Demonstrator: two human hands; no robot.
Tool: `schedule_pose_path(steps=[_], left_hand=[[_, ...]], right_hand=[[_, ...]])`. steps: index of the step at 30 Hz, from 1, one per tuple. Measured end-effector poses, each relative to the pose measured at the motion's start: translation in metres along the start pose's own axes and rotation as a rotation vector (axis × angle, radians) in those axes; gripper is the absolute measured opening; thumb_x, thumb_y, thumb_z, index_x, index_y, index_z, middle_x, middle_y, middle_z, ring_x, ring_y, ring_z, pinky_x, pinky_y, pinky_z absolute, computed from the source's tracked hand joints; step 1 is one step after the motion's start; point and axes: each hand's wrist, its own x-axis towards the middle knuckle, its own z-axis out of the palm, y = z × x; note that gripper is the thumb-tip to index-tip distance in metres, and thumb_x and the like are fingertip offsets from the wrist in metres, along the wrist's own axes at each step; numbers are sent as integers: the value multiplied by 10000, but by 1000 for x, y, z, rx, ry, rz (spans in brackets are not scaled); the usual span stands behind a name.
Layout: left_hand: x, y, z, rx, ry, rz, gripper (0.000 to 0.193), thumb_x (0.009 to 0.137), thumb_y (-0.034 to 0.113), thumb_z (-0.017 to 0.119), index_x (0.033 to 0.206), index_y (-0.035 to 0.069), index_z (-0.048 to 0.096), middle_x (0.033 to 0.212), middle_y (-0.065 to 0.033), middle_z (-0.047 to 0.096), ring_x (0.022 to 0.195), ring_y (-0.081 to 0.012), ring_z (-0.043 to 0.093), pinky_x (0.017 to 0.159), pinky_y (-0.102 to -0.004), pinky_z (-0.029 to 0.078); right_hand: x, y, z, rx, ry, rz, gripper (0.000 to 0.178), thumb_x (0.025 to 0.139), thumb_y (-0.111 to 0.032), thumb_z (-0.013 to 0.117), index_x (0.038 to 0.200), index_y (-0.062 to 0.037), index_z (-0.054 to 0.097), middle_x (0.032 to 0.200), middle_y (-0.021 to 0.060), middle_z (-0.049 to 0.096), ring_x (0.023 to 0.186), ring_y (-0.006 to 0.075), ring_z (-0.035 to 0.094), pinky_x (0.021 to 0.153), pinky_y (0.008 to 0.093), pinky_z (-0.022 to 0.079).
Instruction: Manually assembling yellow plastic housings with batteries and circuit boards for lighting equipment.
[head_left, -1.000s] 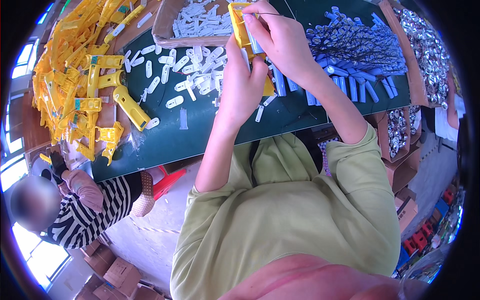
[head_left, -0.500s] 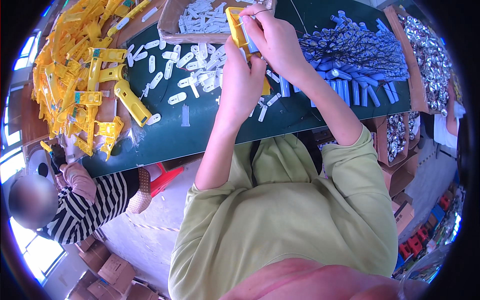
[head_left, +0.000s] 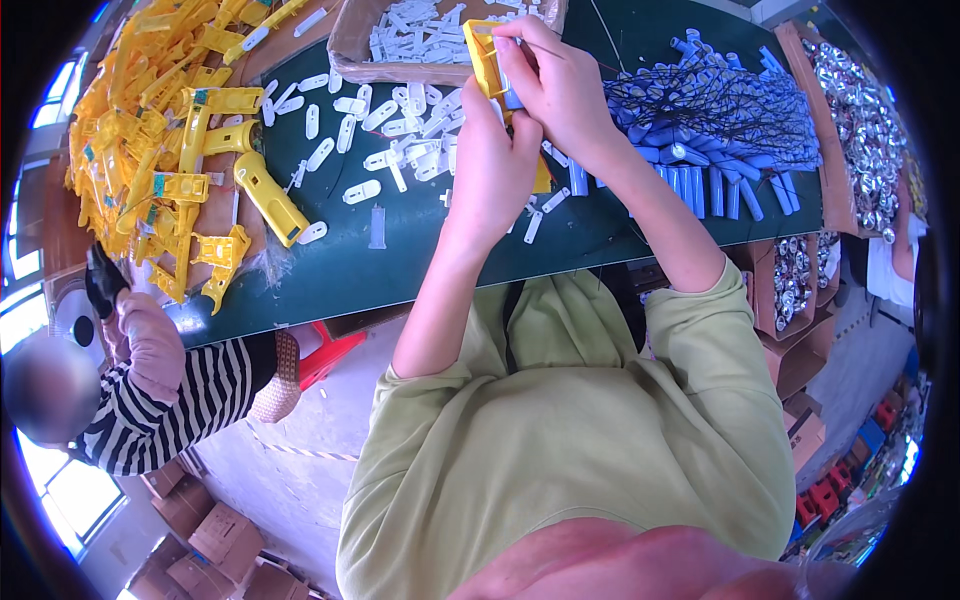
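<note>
yellow plastic shell sits clamped in the left hand; right hand is closed on a blue cylinder against it, best kept aligned, pressed lightly.

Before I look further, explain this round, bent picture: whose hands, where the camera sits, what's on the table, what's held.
No machine here: these are a person's bare hands. A wide fisheye camera on the person's head looks down, bending straight edges. The left hand holds a yellow plastic shell, a blue cylinder against it; the right hand is at its upper end, its exact pinch unclear. On the green table: yellow parts left, small white pieces mid-table, wired blue cylinders right.
</note>
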Motion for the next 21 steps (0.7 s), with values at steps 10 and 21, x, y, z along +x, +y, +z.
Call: schedule_pose_path(steps=[10, 21], left_hand=[[-4, -6, -6, -31, -15, 35, 421, 897, 45, 422, 1283, -47, 283, 813, -114, 583, 666, -145, 609, 585, -281, 508], [1, -4, -16, -209, -59, -26, 435, 891, 44, 453, 1261, -87, 268, 872, -159, 582, 705, -184, 629, 605, -304, 516]], right_hand=[[-5, -4, 2, 135, 69, -79, 123, 913, -155, 560, 1003, -72, 547, 667, 108, 619, 583, 249, 634, 486, 315, 464], [4, 3, 4, 235, -78, 28, 176, 941, -158, 530, 1081, -63, 577, 739, 93, 627, 607, 126, 588, 546, 230, 442]])
